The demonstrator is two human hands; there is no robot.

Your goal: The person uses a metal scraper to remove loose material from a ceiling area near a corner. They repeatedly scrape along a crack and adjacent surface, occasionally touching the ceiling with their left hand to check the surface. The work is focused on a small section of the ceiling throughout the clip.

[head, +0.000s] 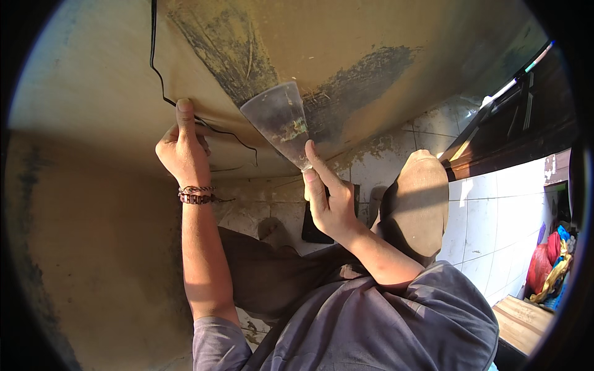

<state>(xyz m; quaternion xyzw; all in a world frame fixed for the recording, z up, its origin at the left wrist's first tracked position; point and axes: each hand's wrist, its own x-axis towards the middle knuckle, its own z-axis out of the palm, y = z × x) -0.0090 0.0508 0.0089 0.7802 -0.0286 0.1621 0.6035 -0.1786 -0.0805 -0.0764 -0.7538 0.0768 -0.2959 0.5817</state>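
Observation:
My right hand grips a broad putty knife near the base of its blade; its handle is mostly hidden. The worn, smeared blade fans out over a dark, scraped patch of wall. At the left, my left hand pinches a thin black cable, thumb up, with a braided and beaded bracelet on the wrist. The cable comes down the wall from above, passes my thumb and runs on to the right in a loose bend. A second dark, scraped strip lies above the blade.
Dirty white floor tiles spread below the wall. A dark wooden piece stands at the right, near my bent knee. Colourful plastic bags and a wooden board lie at the far right. A black flat object sits under my right hand.

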